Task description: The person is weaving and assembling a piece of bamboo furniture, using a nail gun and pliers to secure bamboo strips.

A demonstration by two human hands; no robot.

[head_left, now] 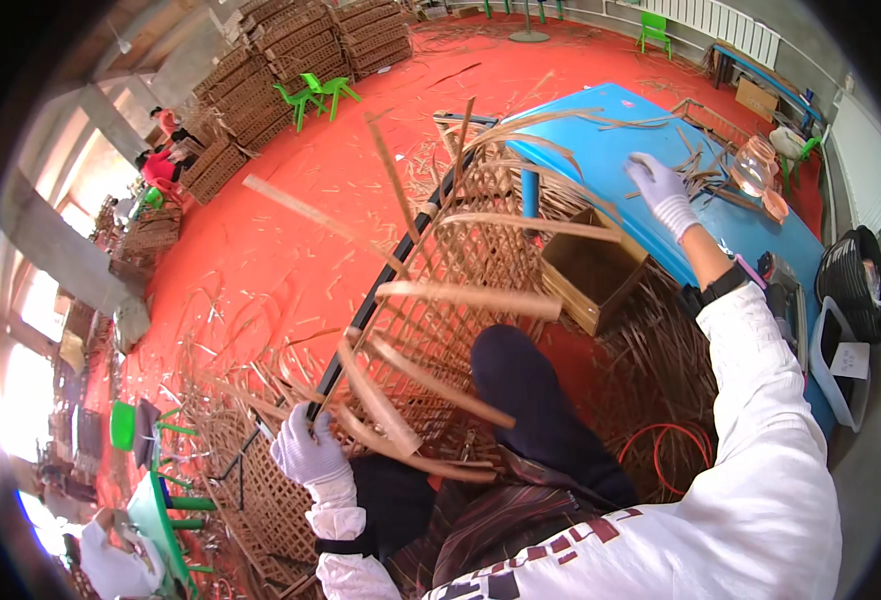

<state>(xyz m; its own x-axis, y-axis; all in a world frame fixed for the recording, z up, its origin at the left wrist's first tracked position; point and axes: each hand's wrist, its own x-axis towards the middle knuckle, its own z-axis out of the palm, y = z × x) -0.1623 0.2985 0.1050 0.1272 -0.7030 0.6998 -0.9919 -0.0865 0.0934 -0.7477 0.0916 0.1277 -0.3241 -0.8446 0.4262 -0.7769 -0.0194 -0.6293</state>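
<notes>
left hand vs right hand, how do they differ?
The left hand is at the black bar; the right hand is over the blue table.
The left hand is close to the body; the right hand is stretched farther out.
Both are gloved in a pale colour.

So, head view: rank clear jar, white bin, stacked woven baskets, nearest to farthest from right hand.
From the right hand:
1. Clear jar: to its right, on blue table.
2. White bin: lower right, by the table.
3. Stacked woven baskets: far upper left, across red floor.
</notes>
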